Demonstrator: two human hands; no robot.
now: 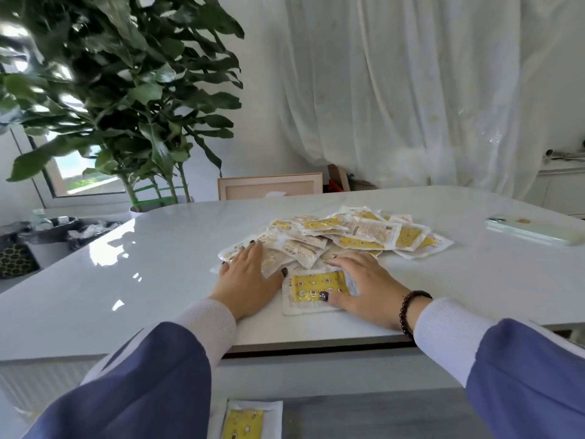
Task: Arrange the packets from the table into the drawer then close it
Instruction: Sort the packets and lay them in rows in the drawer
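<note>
A heap of several white-and-yellow packets lies on the white table. My left hand lies flat, fingers straight, on the heap's near left packets. My right hand rests on the heap's near edge, its thumb pressing a yellow-faced packet that lies apart, close to the table's front edge. Below the edge the grey drawer stands open, and one yellow packet lies in its left part.
A pale phone lies at the table's right. A large leafy plant stands behind the far left corner, a wooden frame behind the table, white curtains at the back. Dark bins sit left.
</note>
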